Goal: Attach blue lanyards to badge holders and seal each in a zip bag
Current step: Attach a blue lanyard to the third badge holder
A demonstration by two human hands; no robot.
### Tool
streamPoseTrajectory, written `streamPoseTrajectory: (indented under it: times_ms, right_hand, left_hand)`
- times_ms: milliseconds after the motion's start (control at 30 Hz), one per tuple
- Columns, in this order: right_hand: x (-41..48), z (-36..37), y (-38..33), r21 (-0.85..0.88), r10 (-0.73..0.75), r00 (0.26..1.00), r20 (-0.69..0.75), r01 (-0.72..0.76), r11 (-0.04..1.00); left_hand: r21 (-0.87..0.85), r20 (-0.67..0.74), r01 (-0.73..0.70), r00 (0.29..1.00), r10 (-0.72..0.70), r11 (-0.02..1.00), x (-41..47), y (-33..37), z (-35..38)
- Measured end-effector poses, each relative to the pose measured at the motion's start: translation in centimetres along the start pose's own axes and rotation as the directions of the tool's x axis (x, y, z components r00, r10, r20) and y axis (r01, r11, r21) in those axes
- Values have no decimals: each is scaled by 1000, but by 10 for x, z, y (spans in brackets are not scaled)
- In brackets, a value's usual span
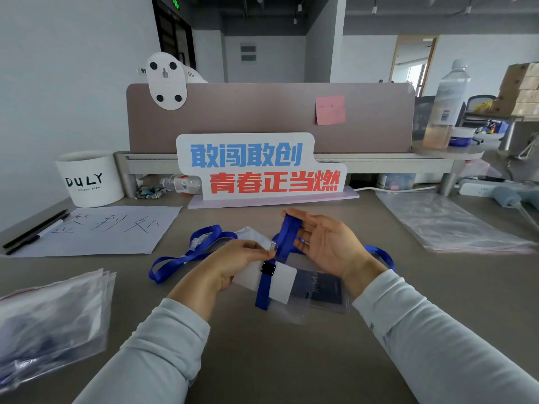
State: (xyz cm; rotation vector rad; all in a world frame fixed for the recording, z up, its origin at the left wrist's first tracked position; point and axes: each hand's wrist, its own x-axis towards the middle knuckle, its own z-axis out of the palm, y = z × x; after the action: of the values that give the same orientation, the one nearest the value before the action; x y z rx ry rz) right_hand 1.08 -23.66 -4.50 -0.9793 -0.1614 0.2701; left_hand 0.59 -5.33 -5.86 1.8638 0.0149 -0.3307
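We read "DULY" in black on the white cup (90, 177) at the left of the frame, and on the standing sign (262, 167) at centre, blue characters "敢闯敢创" over red "青春正当燃". A sheet of paper (99, 231) below the cup carries large handwritten characters that we cannot make out with certainty, with two pens (35, 231) beside it. The writing on the pink sticky note (330, 109) on the partition is too faint to read. At lower left lies a stack of zip bags (49, 316) with blue showing through the plastic. At right, flat clear bags (443, 225) lie in a pile, and what they hold we cannot tell. A bottle (446, 103) at upper right holds a little pale orange liquid. In the middle of the tabletop (291, 360) our left hand (233, 263) is curled round the badge holder (280, 279), its grip narrow, thumb and forefinger pinching at the clear clip on top. The blue lanyard (288, 234) rises from that clip across our right hand (326, 243), whose grip is wide, palm turned left and fingers nearly straight under the strap. A second lanyard (189, 252) lies looped to the left, and a clear sleeve with a dark card (323, 287) rests just below the right wrist.
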Motion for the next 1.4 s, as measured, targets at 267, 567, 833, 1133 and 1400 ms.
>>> streamPoseTrajectory:
  times_ms: [267, 567, 833, 1133, 1400]
  right_hand:
    - [-3, 10, 0, -55, -140, 987, 79, 145, 988]
    - [-8, 24, 19, -256, -215, 975, -60, 193, 947]
    - [-5, 22, 33, -355, -55, 988, -141, 1, 935]
    - [0, 6, 35, -217, 62, 992, -111, -85, 973]
    - [3, -7, 33, -384, 42, 999, -21, -46, 922]
  left_hand:
    - [-56, -231, -38, 973, 25, 998, 11, -4, 2]
    - [-496, -483, -120, 861, -158, 860, 18, -3, -4]
    - [-697, -534, -225, 796, -284, 681, 21, -8, -15]
    - [-855, -244, -160, 964, -110, 494, 10, 0, -11]
    - [-655, 38, 42, 999, -23, 754, 2, -4, -16]
